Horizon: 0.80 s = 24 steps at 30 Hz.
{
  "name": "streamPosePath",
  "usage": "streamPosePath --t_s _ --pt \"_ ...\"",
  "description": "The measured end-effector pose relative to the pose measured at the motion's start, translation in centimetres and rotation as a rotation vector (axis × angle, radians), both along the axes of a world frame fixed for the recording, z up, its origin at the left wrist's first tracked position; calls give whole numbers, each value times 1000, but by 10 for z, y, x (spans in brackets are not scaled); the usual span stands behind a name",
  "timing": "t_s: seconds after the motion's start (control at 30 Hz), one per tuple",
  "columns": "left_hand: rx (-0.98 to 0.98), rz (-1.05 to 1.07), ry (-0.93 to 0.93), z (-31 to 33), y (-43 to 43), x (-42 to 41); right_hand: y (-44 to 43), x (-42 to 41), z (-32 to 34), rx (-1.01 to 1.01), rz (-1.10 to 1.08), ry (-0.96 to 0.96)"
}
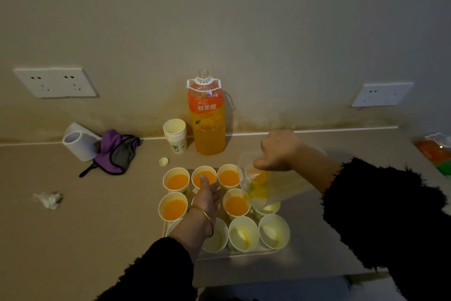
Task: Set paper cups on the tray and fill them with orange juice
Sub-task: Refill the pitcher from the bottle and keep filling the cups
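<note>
Over the white rectangular tray (234,255) I see the left hand (207,194) stretched out flat. Its fingers are straight and relaxed and grasp nothing, and a thin gold bangle (205,215) sits on the wrist. Its fingertips reach the middle cup at the tray's far edge; I cannot tell whether they touch the rim.

At the tray's right side the right hand (278,152) is clenched round the top of a clear plastic pitcher (258,186) that holds some orange juice. The pitcher is tipped down and to the left, its mouth low above the cup at the right end of the tray's middle row.

The pale paper cups (243,233) stand packed together on the tray. The three along the far edge and two in the middle row are full of orange juice (176,180). The near row shows only yellow streaks inside. The left hand and sleeve cover at least one more cup.

Behind the tray, against the wall, stands a large uncapped plastic bottle of orange juice (207,117). A stack of spare paper cups (175,134) is just to its left. A small pale bottle cap (163,161) lies between that stack and the tray. Further left of the tray are a purple and grey cloth (117,152), a white roll (78,144) and a crumpled white tissue (48,199).
</note>
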<state>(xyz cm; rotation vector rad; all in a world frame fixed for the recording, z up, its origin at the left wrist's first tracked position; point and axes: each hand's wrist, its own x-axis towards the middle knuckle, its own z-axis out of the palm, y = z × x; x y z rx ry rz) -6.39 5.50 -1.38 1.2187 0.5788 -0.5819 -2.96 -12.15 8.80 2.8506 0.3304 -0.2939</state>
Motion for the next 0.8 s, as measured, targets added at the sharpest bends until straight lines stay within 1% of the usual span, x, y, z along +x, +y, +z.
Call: streamPosePath --t_s 0.37,0.8 --pt "10 -26 8 -3 -1 0 -2 -3 1 -8 11 0" --pt "11 0 0 -6 -4 1 0 -2 -2 -17 49 -14"
